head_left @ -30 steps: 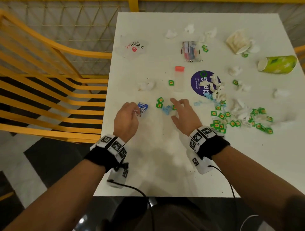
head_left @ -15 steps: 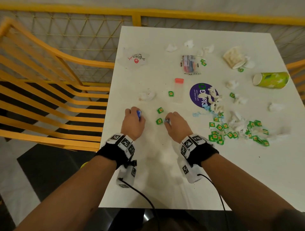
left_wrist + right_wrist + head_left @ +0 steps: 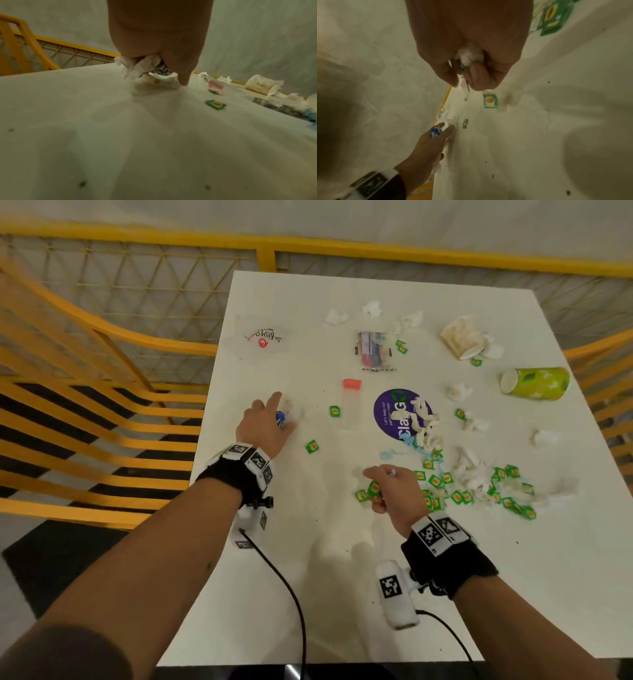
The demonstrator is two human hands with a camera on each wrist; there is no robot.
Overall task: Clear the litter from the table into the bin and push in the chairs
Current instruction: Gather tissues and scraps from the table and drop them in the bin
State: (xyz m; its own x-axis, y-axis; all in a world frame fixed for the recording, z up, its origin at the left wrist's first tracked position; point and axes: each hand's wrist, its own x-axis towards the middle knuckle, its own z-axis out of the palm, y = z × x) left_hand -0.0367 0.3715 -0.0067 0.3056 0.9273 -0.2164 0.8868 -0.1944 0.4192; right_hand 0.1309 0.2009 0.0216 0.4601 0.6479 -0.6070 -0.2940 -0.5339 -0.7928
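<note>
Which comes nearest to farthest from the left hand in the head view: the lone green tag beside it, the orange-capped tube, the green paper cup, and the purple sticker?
From the left hand:
1. Lone green tag, just to its right.
2. Orange-capped tube, further right, mid-table.
3. Purple sticker, right of the tube.
4. Green paper cup, lying by the table's right edge.

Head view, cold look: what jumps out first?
The white table strewn with litter: a dense scatter of green tags and torn tissue right of centre, and a green paper cup lying on its side near the right edge. The left hand, already holding a blue-and-white wrapper, reaches onto a crumpled tissue, while the right hand pinches green tags. Yellow chairs flank the table.
</note>
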